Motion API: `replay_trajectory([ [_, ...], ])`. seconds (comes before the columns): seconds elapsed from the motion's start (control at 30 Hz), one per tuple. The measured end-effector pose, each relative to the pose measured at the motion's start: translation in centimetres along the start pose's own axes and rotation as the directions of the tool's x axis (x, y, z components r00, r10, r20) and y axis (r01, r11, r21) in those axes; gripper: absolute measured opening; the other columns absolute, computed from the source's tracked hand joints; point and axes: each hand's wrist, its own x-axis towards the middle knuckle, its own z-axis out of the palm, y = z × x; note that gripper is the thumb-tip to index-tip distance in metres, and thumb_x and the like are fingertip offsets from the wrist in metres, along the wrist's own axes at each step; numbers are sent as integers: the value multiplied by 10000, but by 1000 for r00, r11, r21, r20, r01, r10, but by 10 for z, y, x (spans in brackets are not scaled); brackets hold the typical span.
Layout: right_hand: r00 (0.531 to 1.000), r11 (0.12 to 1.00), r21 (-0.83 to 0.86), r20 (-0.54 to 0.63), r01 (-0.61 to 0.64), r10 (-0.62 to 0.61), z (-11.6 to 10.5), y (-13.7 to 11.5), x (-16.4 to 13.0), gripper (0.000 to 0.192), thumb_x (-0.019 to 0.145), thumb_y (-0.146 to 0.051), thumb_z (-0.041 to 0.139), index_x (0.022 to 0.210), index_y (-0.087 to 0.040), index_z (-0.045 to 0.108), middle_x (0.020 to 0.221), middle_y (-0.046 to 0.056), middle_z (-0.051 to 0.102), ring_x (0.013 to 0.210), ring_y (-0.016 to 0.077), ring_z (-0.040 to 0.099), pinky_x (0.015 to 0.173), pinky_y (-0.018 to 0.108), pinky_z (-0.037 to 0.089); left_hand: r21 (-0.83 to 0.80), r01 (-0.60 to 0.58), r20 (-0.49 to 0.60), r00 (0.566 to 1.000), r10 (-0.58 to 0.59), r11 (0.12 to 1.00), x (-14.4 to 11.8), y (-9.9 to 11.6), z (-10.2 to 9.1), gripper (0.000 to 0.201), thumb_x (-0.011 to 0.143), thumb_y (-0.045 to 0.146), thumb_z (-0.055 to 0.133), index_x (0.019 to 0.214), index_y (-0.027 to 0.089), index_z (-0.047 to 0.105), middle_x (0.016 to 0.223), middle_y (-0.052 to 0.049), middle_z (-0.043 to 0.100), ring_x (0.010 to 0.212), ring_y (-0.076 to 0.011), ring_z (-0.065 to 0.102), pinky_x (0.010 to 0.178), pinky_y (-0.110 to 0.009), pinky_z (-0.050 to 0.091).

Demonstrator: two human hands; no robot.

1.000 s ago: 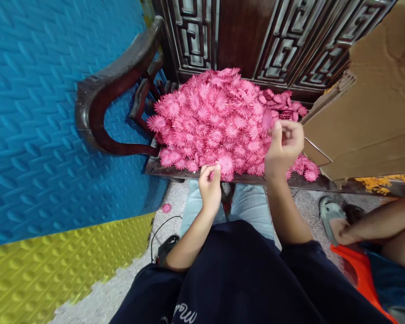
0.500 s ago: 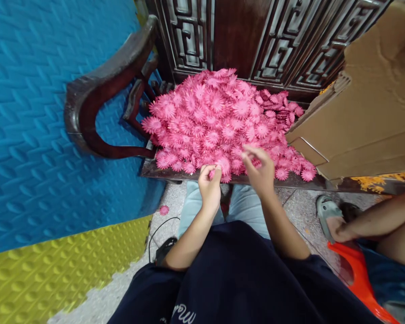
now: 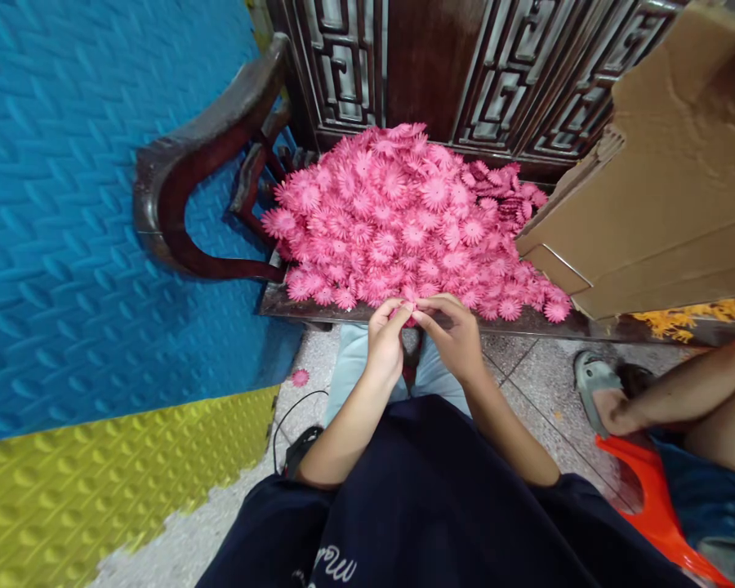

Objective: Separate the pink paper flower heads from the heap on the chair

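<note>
Our left hand stays at the bench edge, fingertips pinched on a pink flower. Our right hand has dropped from the pile and now meets it, pinching the same flower, just below the heap.

Right hand brought down from the flower pile to meet the left hand at the bench edge.

One second ago the right hand was raised over the right part of the pile of pink flowers, pinching a flower; half a second ago it was lower, over the pile's front. It now sits just beside the left hand, fingertips touching. The left hand has shifted slightly inward. What they pinch is too small to tell.
</note>
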Motion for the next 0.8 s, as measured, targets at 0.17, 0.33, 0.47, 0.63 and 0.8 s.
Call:
replay_trajectory([
  [0.17,998,1000,18,-56,0,1,0,-2,-3,111,747,-266,635,837,-248,697,822,24,635,778,152,592,702,302,478,-57,71,25,997,-70,996,-2,0,1,163,551,208,720,590,148,573,592,34,523,577,-57,466,599,-193,378],
  [0.33,999,999,45,-51,2,0,-3,-4,-1,95,750,-245,631,808,-257,706,804,17,648,776,149,591,725,310,474,-156,144,34,989,-141,977,-2,-1,1,164,551,183,709,593,143,555,616,31,524,610,-58,486,618,-186,388],
  [0.47,998,992,118,-40,-38,43,-4,-5,1,92,742,-234,635,794,-247,709,795,17,644,779,145,592,726,302,472,-210,175,40,985,-171,962,-2,0,-1,134,570,164,685,612,147,559,640,23,537,622,-63,505,637,-197,407],
  [0.63,997,975,213,-47,-57,69,-3,-5,3,98,712,-192,652,770,-241,715,780,8,644,765,133,589,714,282,457,-248,210,53,978,-203,946,-3,-1,0,171,550,154,693,564,149,523,607,20,534,600,-70,513,621,-195,423],
  [0.8,970,929,349,-154,-123,186,-1,1,6,36,700,-211,653,704,-221,687,703,-21,615,692,108,559,674,257,433,-329,167,8,985,-174,929,5,0,-4,150,582,135,654,560,153,507,598,23,539,595,-71,527,628,-200,432],
])
